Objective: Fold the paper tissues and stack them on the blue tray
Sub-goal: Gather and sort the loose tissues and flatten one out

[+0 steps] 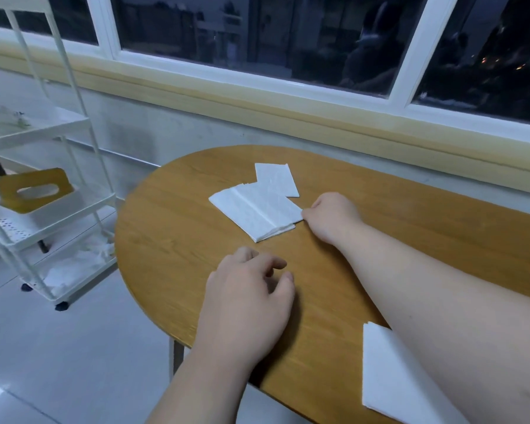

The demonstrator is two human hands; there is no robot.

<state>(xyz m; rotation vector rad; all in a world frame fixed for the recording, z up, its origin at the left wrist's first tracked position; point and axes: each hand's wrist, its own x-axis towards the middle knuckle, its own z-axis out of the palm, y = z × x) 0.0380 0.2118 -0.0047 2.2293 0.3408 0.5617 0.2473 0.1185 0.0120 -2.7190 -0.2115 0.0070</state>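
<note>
Tissues [257, 212] on table [172, 237], box [34, 188] on cart [58, 224]

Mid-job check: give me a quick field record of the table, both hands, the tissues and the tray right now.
surface: wooden table
tissue stack: flat pile mid-table, crease down its middle
folded tissue: smaller, behind the stack, touching it
near tissue: at the table's near edge, partly under the right forearm
right hand: appears to pinch the stack's right corner
left hand: loosely curled over bare table, holding nothing
blue tray: not in view
off-table: white trolley at left, tissue box on its shelf
</note>
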